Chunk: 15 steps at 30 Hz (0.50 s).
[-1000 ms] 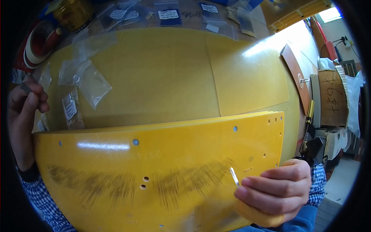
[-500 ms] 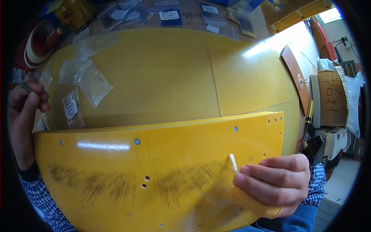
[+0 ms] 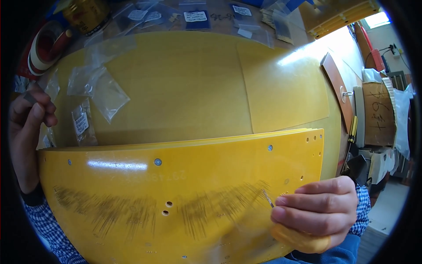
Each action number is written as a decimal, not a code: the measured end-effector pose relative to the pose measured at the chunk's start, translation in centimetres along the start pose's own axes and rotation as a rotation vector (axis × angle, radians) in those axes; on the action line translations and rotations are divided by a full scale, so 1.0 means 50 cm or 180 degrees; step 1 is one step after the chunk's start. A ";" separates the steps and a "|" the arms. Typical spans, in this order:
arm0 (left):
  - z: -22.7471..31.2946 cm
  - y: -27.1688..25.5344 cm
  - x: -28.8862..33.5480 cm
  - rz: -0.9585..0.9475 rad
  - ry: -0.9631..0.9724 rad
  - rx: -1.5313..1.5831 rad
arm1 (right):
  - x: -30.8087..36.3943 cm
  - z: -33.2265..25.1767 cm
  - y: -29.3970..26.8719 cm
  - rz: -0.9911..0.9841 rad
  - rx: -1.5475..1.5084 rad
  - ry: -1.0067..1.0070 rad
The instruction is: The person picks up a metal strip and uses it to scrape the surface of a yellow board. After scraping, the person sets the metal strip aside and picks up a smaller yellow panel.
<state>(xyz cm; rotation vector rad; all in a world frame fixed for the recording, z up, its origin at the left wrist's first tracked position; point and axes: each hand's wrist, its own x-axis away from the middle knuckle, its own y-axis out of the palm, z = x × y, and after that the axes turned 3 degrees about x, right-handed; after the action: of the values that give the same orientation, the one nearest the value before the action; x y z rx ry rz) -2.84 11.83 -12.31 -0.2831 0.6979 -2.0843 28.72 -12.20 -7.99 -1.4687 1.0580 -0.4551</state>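
My right hand point(image 3: 318, 215) pinches a small bundle of thin metal pins point(image 3: 267, 198) between thumb and fingers, just above the right part of a yellow board point(image 3: 220, 163). A yellow covering wraps one of its lower digits. Across the board spread many fine dark needle-like lines point(image 3: 118, 211), in two fan-shaped patches on either side of two round holes point(image 3: 169, 204). At the far left, my left hand point(image 3: 31, 116) is raised beside the board's edge, its fingers closed on a small grey flat piece point(image 3: 30, 98) whose kind I cannot make out.
Clear plastic bags point(image 3: 105, 94) lie beyond the board on the left. More labelled bags point(image 3: 195, 17) line the far edge, near a roll of tape point(image 3: 38, 59) and a golden jar point(image 3: 85, 15). Right: a brown panel with a ring point(image 3: 337, 90), yellow-handled tool point(image 3: 353, 129) and cardboard box point(image 3: 379, 114).
My right hand has moved slightly right and down, and the pins have turned from bright to dark, tilting more. My left hand stays put. The view has shifted slightly.
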 end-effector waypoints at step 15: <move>0.011 -0.003 0.000 0.0063 0.0024 -0.0138 | 0.016 0.012 0.017 0.0233 0.0255 -0.0332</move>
<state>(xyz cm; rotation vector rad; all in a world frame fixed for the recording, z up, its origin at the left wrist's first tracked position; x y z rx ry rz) -2.72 11.68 -11.78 -0.2916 0.7484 -2.0542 29.32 -12.41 -9.15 -1.3638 0.9962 -0.3612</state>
